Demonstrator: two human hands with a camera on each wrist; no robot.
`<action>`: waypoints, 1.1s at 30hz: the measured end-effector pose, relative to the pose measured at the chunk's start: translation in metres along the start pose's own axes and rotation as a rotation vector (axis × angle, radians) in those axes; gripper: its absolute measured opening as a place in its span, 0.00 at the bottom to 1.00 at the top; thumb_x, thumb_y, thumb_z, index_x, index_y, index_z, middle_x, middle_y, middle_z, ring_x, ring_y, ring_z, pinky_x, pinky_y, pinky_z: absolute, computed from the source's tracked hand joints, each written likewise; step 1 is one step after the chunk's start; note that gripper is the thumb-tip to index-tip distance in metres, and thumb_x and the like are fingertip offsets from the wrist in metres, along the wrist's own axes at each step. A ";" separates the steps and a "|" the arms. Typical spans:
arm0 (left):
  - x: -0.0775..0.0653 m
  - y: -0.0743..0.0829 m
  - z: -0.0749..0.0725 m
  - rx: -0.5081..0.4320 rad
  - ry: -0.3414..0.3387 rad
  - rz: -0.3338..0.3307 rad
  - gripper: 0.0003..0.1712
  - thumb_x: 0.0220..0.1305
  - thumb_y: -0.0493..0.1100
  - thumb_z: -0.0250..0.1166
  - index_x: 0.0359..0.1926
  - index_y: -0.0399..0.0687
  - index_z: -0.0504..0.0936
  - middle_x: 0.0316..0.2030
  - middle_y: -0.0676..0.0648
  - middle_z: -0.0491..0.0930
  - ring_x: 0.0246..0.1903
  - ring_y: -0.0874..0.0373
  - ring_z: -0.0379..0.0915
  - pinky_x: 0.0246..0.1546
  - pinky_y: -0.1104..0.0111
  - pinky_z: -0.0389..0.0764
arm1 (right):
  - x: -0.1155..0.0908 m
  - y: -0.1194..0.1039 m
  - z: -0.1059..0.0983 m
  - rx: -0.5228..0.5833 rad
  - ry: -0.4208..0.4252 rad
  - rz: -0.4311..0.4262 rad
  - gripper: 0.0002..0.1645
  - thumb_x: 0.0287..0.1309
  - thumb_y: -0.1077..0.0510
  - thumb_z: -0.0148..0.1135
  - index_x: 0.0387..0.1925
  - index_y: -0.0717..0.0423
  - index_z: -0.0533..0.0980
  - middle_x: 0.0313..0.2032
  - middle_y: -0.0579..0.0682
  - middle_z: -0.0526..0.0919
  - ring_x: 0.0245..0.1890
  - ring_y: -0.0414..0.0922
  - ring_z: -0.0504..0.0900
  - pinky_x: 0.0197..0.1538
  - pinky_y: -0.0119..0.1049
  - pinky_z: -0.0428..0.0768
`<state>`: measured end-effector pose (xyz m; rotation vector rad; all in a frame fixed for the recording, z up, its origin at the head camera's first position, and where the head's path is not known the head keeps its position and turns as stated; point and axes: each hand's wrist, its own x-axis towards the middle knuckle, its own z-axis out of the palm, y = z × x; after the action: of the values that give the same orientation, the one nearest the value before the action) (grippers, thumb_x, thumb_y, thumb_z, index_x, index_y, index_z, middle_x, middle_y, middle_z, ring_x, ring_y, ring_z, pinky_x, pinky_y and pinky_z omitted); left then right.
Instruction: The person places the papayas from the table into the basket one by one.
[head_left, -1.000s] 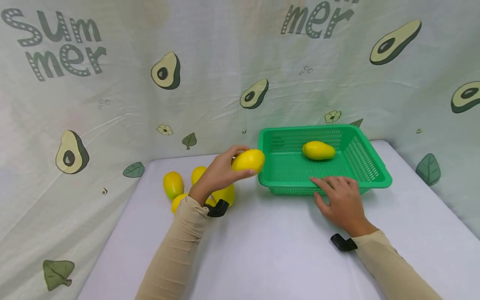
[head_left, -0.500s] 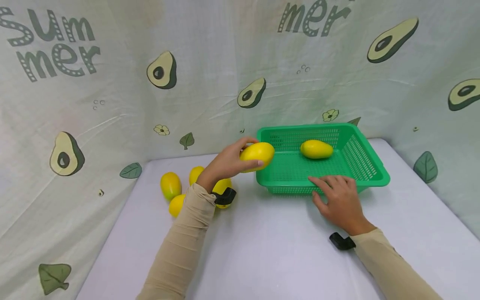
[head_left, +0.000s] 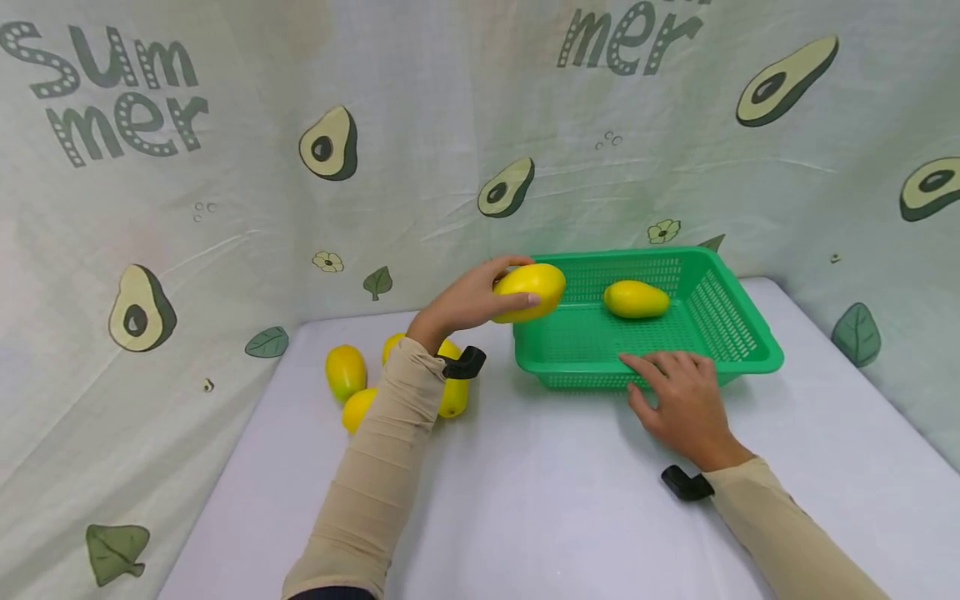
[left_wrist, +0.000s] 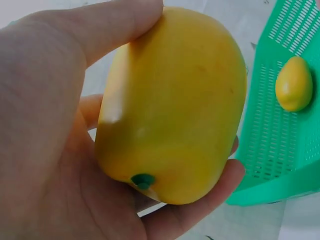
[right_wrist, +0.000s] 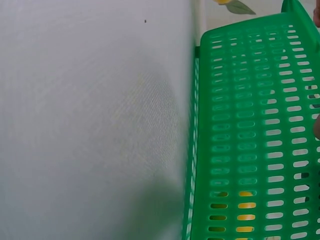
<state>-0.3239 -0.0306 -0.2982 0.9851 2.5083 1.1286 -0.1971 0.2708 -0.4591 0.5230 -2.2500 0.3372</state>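
My left hand [head_left: 472, 296] grips a plump yellow mango [head_left: 534, 292] with the thumb along its near side and fingers around it. The left wrist view shows this mango [left_wrist: 175, 105] large, with a small green stem nub at its lower end. It is held up, overlapping the left rim of the green basket [head_left: 577, 367] in the head view. My right hand [head_left: 682, 408] rests at the basket's front rim, with relaxed fingers on the rim and the thumb in front of the wall. A second mango [head_left: 636, 299] lies inside the basket near its back wall.
Several more mangoes lie on the white-covered table at the left, including one [head_left: 346, 372] at the outer edge and another [head_left: 453, 398] partly behind the left wrist. A printed cloth [head_left: 420, 125] hangs behind the table. Each wrist carries a black camera mount [head_left: 686, 483].
My left hand has carried the mango right and upward, from beside the basket to over its left rim. The right hand and basket have stayed in place.
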 end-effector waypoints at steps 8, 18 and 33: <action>0.022 0.010 0.000 0.156 -0.087 -0.006 0.38 0.64 0.65 0.64 0.70 0.56 0.69 0.51 0.54 0.76 0.46 0.55 0.73 0.48 0.61 0.76 | -0.001 0.000 0.002 0.004 0.016 0.011 0.25 0.60 0.49 0.53 0.54 0.54 0.82 0.39 0.57 0.83 0.41 0.60 0.78 0.48 0.61 0.65; 0.034 0.016 0.000 0.179 -0.188 0.004 0.36 0.66 0.64 0.62 0.70 0.58 0.69 0.55 0.55 0.74 0.50 0.57 0.71 0.53 0.62 0.74 | 0.001 -0.001 0.006 0.013 0.064 -0.002 0.23 0.58 0.52 0.55 0.53 0.55 0.82 0.36 0.57 0.82 0.38 0.60 0.77 0.46 0.60 0.66; 0.059 0.034 0.027 0.099 -0.206 0.069 0.38 0.61 0.57 0.71 0.70 0.57 0.69 0.57 0.50 0.74 0.49 0.55 0.71 0.47 0.67 0.76 | 0.002 0.001 0.004 0.006 0.055 -0.017 0.24 0.57 0.53 0.56 0.53 0.55 0.82 0.37 0.57 0.82 0.38 0.60 0.77 0.45 0.60 0.66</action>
<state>-0.3399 0.0402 -0.2879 1.1577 2.4005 0.8784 -0.2016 0.2694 -0.4601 0.5297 -2.1905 0.3456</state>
